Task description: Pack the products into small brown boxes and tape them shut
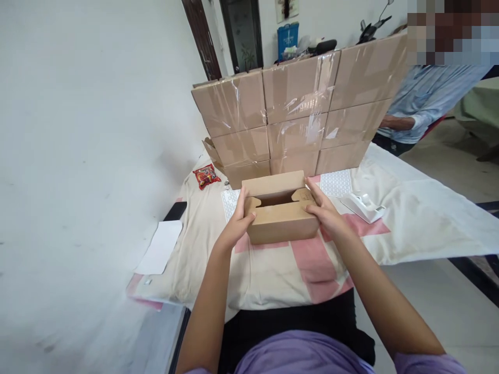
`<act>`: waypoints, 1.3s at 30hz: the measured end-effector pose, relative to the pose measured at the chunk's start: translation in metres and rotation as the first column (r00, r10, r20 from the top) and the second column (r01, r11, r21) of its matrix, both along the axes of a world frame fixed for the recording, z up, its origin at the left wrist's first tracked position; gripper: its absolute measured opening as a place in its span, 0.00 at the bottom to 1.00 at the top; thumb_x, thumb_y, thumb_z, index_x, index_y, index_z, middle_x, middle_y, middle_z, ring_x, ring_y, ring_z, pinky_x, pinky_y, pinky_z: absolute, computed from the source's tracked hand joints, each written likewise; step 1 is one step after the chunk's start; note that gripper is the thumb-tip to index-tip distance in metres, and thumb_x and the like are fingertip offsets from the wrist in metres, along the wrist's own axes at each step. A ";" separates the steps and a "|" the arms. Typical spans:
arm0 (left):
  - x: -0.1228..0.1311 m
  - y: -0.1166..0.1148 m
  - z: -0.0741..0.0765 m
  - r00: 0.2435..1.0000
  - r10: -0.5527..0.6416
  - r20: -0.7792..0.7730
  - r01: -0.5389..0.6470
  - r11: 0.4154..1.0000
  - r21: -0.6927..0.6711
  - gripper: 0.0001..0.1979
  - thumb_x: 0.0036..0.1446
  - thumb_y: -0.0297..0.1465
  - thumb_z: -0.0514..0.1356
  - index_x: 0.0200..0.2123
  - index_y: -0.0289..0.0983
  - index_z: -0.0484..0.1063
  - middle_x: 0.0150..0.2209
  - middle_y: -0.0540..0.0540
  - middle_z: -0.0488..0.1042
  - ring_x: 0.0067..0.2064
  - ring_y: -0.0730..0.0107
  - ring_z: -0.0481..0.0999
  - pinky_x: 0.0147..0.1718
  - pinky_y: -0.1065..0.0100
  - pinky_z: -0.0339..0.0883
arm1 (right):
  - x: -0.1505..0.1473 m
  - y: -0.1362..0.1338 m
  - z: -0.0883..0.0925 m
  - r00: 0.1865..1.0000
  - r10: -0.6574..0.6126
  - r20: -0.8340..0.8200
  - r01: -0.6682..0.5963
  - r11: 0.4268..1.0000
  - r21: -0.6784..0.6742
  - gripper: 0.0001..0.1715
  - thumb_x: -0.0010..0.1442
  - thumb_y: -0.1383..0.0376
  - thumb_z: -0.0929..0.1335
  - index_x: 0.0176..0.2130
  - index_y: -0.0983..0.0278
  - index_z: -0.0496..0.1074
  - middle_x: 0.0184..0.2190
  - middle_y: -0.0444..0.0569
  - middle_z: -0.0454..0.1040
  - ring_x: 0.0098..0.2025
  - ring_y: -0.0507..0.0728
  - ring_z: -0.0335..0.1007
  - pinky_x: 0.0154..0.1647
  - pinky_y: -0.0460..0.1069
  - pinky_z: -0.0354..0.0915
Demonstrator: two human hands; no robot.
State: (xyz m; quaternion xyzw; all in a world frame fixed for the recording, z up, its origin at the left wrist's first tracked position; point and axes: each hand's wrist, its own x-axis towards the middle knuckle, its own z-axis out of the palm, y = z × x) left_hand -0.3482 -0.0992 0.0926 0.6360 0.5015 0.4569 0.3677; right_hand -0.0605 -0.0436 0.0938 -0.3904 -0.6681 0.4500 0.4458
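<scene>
Between my two hands is a small brown cardboard box (pixel 284 223), its top partly open with a dark gap showing inside. The side flaps are folded inward, and a long back flap (pixel 275 183) stands up. My left hand (pixel 239 221) grips the box's left end, thumb on the top edge. At the right end, my right hand (pixel 323 208) holds it the same way, thumb over the front top corner. Underneath the box, a white patterned sheet (pixel 336 183) shows on either side. What the box contains cannot be made out.
Stacked, taped cartons (pixel 298 111) form a wall behind the box. A red packet (pixel 206 176), white paper (pixel 160 247) and a black flat object (pixel 175 211) lie left on the cloth-covered table (pixel 202 270). A white tape dispenser (pixel 364 208) sits right. Another person (pixel 429 104) is beyond the cartons.
</scene>
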 end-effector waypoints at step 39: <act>0.060 -0.014 0.002 0.630 0.439 -0.641 -0.111 0.867 0.485 0.31 0.55 0.58 0.65 0.55 0.48 0.80 0.55 0.39 0.76 0.54 0.43 0.69 0.57 0.44 0.58 | 0.081 0.002 -0.024 0.790 -0.608 -0.078 0.609 0.761 0.225 0.11 0.62 0.60 0.65 0.38 0.59 0.77 0.47 0.50 0.81 0.55 0.61 0.76 0.61 0.58 0.67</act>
